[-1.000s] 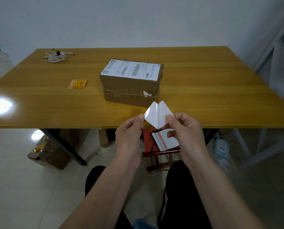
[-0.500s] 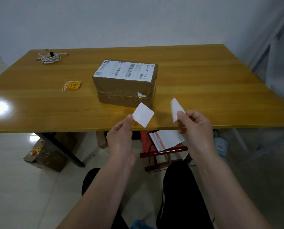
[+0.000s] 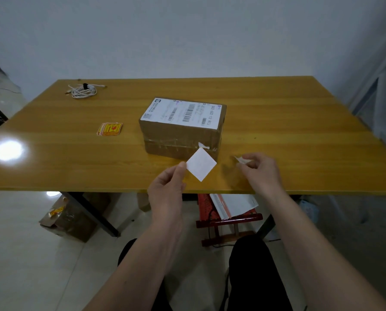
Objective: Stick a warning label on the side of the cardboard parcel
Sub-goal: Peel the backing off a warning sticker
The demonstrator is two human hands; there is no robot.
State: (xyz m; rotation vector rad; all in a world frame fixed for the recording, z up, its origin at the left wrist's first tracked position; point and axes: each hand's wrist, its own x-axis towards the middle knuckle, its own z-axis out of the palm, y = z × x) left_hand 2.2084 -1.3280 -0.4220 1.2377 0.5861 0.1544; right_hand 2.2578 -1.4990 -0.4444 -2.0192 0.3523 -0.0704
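Observation:
The brown cardboard parcel (image 3: 178, 135) lies on the wooden table (image 3: 75, 167), its white shipping label facing up and tape around its near side. My left hand (image 3: 167, 189) pinches one corner of a white square label (image 3: 201, 167), held just in front of the parcel's near right corner with its blank side toward me. To the right of the parcel, my right hand (image 3: 259, 173) hovers low over the table, its fingertips closed on a thin white backing paper (image 3: 240, 159).
A small stack of yellow-red warning labels (image 3: 109, 129) lies left of the parcel. A coiled white cable (image 3: 83, 90) sits at the far left. Under the table stand a red stool (image 3: 228, 218) with papers and a torn cardboard box (image 3: 68, 221).
The two white pieces, joined a second ago, have come apart. My left hand has carried the square toward the parcel, and my right hand has moved right and down with the other piece.

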